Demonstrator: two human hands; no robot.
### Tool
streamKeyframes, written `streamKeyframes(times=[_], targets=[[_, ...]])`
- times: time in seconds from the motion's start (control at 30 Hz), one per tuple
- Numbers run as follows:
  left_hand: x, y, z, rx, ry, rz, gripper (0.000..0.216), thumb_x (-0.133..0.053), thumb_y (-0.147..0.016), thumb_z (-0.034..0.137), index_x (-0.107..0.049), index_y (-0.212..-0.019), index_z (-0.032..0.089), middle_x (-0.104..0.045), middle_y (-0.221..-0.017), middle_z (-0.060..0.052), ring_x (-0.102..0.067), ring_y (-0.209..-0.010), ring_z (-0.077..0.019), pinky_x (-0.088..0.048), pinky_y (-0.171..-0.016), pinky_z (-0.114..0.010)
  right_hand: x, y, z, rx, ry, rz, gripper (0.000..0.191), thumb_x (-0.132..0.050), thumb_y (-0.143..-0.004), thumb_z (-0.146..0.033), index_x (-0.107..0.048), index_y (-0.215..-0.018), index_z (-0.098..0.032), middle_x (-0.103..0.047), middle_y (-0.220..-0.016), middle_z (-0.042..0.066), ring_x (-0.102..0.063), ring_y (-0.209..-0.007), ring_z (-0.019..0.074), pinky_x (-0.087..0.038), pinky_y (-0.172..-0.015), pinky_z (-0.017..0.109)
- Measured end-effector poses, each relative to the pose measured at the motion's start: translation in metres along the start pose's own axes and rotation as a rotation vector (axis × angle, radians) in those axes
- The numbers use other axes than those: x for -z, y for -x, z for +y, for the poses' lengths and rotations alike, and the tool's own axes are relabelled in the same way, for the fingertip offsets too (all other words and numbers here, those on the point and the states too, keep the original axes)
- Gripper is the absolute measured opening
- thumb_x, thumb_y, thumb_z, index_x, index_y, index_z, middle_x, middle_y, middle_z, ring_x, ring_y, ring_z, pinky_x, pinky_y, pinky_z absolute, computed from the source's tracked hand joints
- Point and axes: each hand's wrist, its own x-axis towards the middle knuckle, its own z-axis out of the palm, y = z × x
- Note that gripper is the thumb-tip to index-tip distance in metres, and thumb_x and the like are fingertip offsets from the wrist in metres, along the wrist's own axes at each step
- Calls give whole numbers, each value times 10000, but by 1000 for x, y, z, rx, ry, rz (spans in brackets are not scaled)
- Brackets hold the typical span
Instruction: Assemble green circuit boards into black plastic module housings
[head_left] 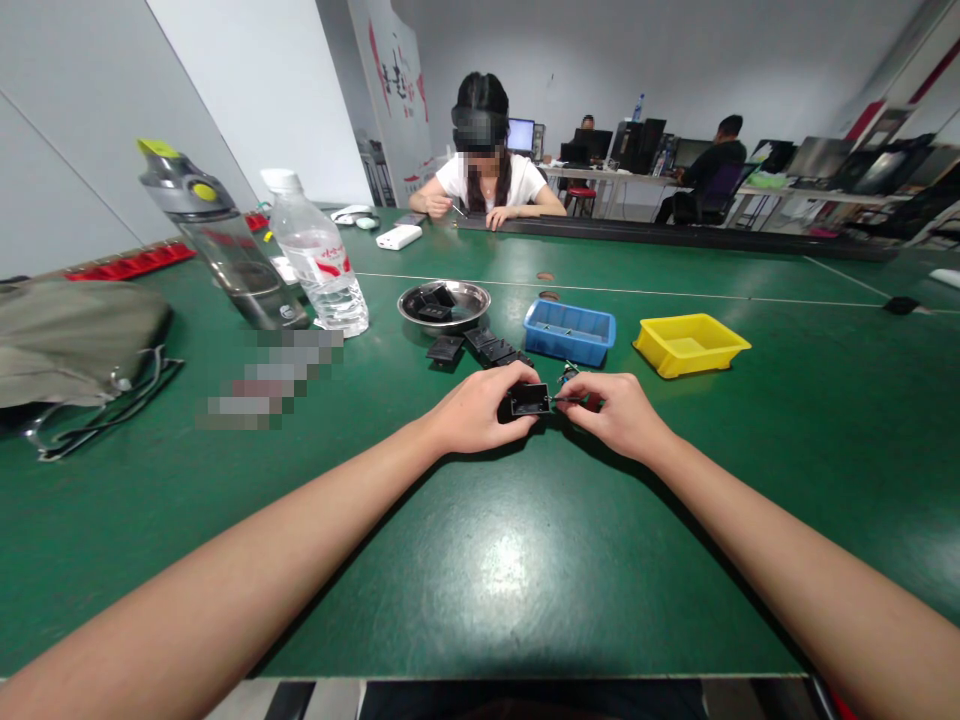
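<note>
My left hand [480, 412] grips a small black plastic box [531, 410] between thumb and fingers, its open side turned toward me. Close on its right, my right hand [619, 412] pinches a thin, dark rod-like tool [568, 400] that points at the box's right wall. Its tip is too small to tell whether it touches. Just behind my right fingers lies a small dark and green part [570, 371], partly hidden. Several flat black plastic pieces [491, 348] lie beyond my left hand, one apart [445, 350]. More black parts [436, 300] rest in a round metal bowl [480, 312].
A blue divided tray [570, 345] and a yellow tray [691, 358] stand behind my right hand. On the left are a clear water bottle [322, 265], a grey drinking bottle [225, 250] and a cloth bag [82, 335]. A person [491, 180] works across the green table [480, 590].
</note>
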Motion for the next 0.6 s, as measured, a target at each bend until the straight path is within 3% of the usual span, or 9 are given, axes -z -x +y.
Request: streamKeyframes(times=[0.27,0.6], targets=[[1,0,1,-10,0,-2,281,-633,-820,270,-570,-1078,179,-698,-993,-39,-688,-876,-188,-529,-776,-287,-1,1,1,-17,15,-21,64,-647,-812,-168,-705,-784,-171,-699,-698,1,-532,-541,100,-402,-562,215],[1,1,2,-57,22,87,301,-634,-828,258,-575,-1109,170,-699,-1025,-49,-682,-904,-184,-544,-815,-293,0,-1,0,-39,64,-101,76,-635,-805,-132,-685,-760,-169,-611,-616,-26,-495,-536,97,-362,-563,215]])
